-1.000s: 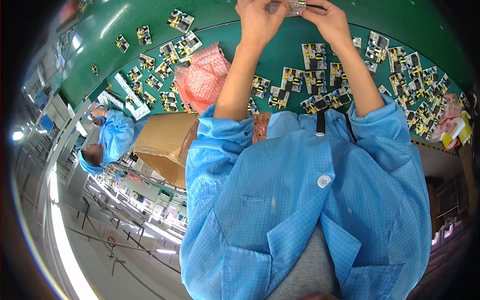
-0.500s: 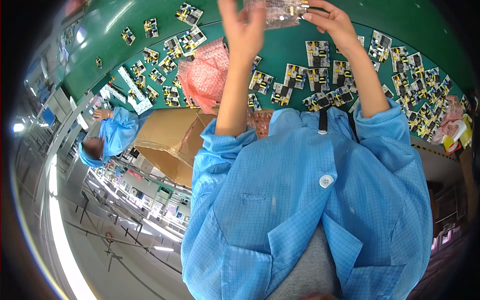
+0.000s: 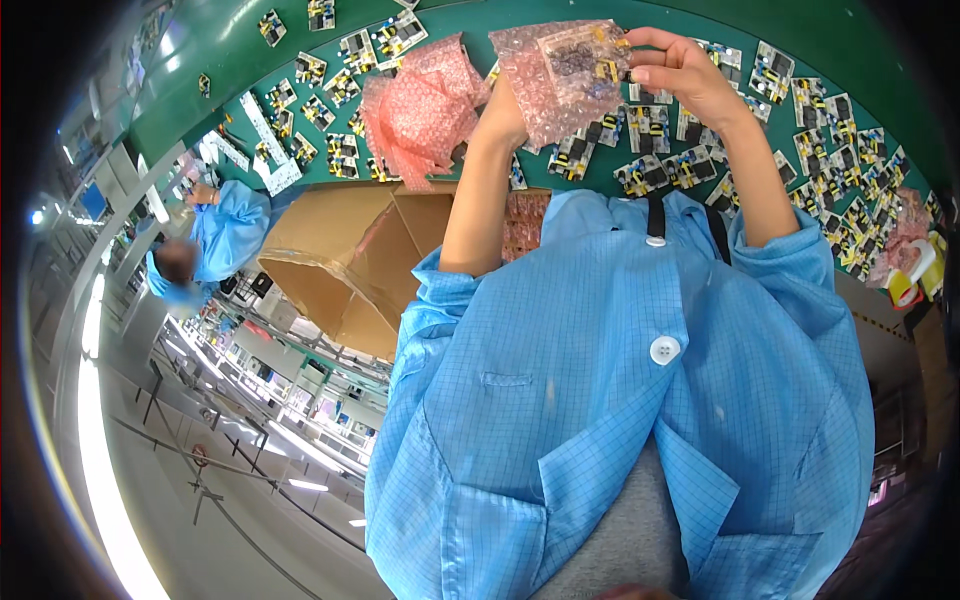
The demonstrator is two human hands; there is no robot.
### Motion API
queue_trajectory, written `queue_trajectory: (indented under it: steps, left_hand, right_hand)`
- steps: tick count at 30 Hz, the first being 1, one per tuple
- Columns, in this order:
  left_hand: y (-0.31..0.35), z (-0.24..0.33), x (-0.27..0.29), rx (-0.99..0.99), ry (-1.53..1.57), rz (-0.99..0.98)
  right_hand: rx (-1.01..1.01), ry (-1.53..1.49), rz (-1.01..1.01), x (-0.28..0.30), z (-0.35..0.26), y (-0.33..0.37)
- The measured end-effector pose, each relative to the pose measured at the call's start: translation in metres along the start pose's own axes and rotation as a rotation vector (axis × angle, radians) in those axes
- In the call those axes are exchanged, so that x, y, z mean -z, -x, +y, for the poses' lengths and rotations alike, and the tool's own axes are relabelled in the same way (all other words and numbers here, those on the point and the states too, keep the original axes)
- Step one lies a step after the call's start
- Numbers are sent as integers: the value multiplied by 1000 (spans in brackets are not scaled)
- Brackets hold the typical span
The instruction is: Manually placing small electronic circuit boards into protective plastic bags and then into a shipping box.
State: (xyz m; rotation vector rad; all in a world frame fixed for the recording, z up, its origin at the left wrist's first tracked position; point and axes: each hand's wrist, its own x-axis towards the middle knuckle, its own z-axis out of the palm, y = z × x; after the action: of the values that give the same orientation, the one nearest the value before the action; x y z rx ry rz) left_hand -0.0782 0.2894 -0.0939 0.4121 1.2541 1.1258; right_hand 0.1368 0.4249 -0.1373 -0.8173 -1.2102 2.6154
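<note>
A circuit board (image 3: 580, 62) with yellow and black parts shows through a clear pinkish bubble-wrap bag (image 3: 545, 112) above the green table. My right hand (image 3: 690, 80) pinches the board's right edge between thumb and fingers, where the bag ends. Behind the bag's left side is my left hand (image 3: 503, 122). The wrap hides its fingers, so I cannot see whether they grip it. Just left of that hand lies a loose heap of pink bubble-wrap bags (image 3: 422, 115).
Several bare circuit boards (image 3: 648, 128) cover the green table (image 3: 320, 65) on both sides. An opened cardboard box (image 3: 345, 245) stands below the table's edge at left. White strips (image 3: 262, 135) lie farther left, near another person in a blue smock (image 3: 232, 228). A yellow-and-white object (image 3: 925, 265) sits far right.
The bagged board has come nearer to me. My left hand, its fingers spread beside the bag before, is now behind it. My right hand keeps its pinch. The view has shifted slightly.
</note>
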Motion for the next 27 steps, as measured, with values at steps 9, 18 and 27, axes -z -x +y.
queue_trajectory:
  steps: [9,18,27]
  left_hand:
    - [30,-18,-12,-58,-292,26]
    - [62,-8,-26,-372,-609,57]
    - [77,-30,-63,-204,512,-91]
  right_hand:
    - [22,74,-54,-29,-11,34]
    - [37,-84,-195,-27,0,56]
    - [42,-257,-318,-39,5,57]
